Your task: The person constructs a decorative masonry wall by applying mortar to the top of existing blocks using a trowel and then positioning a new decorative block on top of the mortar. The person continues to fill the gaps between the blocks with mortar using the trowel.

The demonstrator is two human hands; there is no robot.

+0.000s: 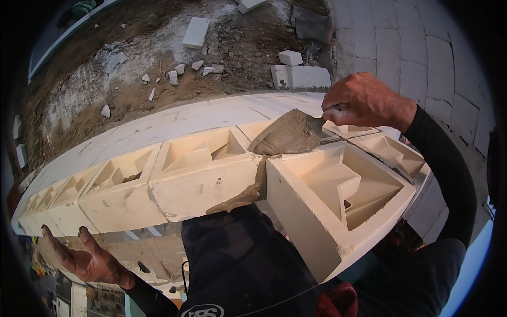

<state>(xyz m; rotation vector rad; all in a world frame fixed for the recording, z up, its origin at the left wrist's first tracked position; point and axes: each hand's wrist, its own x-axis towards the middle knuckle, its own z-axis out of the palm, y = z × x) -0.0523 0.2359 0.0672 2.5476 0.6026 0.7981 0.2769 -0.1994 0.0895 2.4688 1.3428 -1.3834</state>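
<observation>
Leftward, trowel (293, 130); long axis aslant

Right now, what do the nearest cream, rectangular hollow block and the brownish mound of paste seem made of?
Cream hollow block: perhaps cast concrete or gypsum, matte, its rim slightly grainy. Brownish paste mound: likely wet mortar, smooth, damp-looking, with soft ridges.
</observation>
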